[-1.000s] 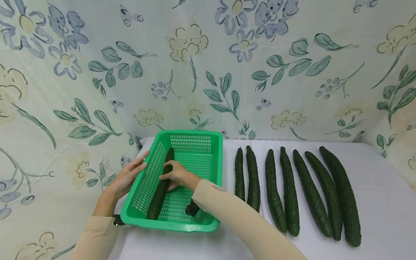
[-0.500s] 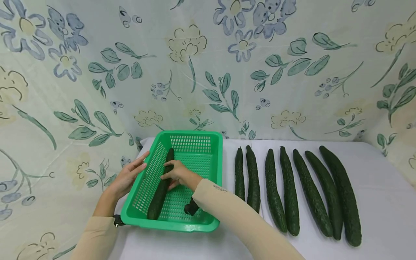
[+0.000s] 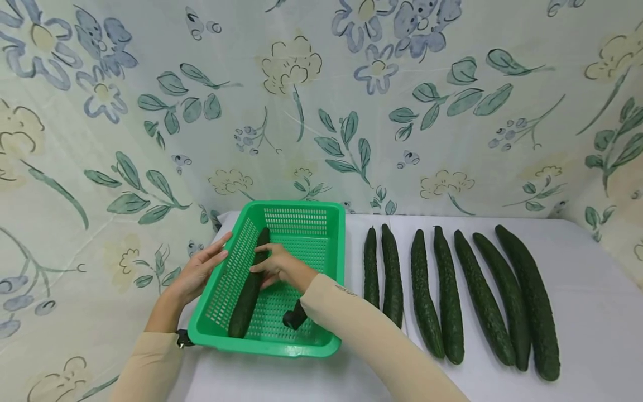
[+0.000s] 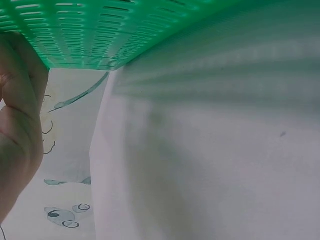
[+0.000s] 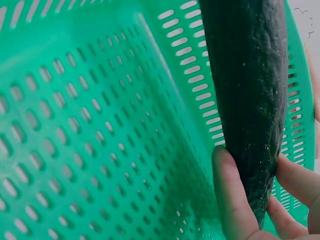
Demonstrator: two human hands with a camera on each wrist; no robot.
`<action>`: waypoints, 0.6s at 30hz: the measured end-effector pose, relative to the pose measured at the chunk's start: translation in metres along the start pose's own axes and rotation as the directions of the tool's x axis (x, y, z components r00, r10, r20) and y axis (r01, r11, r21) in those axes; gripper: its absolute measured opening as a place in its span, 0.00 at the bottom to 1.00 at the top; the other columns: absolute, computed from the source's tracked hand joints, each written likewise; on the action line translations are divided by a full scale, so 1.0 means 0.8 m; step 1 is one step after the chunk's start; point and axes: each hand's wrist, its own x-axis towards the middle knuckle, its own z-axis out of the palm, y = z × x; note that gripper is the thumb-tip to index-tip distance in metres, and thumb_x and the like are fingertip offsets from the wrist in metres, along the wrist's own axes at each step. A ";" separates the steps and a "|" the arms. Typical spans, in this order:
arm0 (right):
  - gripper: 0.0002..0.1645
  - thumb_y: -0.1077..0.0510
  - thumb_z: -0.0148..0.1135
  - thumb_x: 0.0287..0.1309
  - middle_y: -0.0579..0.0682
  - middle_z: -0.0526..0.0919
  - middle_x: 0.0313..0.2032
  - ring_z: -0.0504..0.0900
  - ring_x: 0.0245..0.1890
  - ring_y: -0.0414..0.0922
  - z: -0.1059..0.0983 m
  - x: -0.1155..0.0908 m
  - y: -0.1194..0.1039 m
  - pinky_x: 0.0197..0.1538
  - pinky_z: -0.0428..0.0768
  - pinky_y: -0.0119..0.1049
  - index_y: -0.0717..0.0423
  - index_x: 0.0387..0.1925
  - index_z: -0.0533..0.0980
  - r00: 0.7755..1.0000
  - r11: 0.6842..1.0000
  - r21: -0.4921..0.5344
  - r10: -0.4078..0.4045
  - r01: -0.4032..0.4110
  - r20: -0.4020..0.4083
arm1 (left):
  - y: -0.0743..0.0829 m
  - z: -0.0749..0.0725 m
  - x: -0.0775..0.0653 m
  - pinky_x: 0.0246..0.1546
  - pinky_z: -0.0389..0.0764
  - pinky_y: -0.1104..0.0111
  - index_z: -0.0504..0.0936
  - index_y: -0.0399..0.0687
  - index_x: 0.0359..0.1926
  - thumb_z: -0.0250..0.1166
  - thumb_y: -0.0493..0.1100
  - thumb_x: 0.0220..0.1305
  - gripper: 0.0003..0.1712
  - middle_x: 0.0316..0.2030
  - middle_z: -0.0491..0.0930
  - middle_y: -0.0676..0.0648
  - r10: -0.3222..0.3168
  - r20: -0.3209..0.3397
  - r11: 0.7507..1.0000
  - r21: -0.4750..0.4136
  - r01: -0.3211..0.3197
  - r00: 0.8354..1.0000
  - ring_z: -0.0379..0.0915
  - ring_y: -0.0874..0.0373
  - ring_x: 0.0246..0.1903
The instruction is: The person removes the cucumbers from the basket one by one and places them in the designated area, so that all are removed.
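Note:
A dark green cucumber (image 3: 246, 307) lies lengthwise along the left side of a green plastic basket (image 3: 281, 350). My right hand (image 3: 282, 267) reaches into the basket and holds this cucumber around its upper half. In the right wrist view, the thumb and fingers (image 5: 232, 200) pinch the cucumber (image 5: 247, 90) from both sides, near its narrowing end. Outside the basket, my left hand (image 3: 193, 276) rests against the left wall with fingers extended along the rim. The left wrist view shows part of that hand (image 4: 20, 110) beside the perforated basket wall (image 4: 115, 30).
Several cucumbers (image 3: 450, 301) lie side by side on the white tablecloth (image 3: 593, 301), right of the basket. A floral cloth (image 3: 321, 111) hangs behind and at the left. My right forearm (image 3: 372, 335) crosses over the basket's front right corner.
My right hand shifts very slightly to the right, still holding the cucumber. The left hand and the basket stay practically where they were.

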 end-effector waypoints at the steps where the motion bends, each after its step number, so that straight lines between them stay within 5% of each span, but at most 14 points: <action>1: 0.37 0.71 0.70 0.57 0.65 0.83 0.30 0.87 0.32 0.61 -0.001 0.000 -0.001 0.36 0.85 0.52 0.54 0.68 0.71 1.000 1.000 0.006 -0.001 0.001 0.005 | 0.000 0.000 0.000 0.46 0.83 0.62 0.45 0.59 0.81 0.46 0.47 0.81 0.34 0.76 0.40 0.36 0.000 -0.002 1.000 0.003 0.000 1.000 0.77 0.58 0.55; 18: 0.38 0.69 0.72 0.56 0.65 0.80 0.33 0.86 0.31 0.58 -0.007 -0.007 -0.009 0.34 0.86 0.50 0.53 0.67 0.72 1.000 1.000 -0.019 -0.006 0.006 -0.004 | 0.001 0.001 0.000 0.48 0.83 0.60 0.45 0.59 0.81 0.46 0.47 0.81 0.34 0.74 0.45 0.36 -0.007 -0.009 1.000 -0.004 0.007 1.000 0.77 0.57 0.54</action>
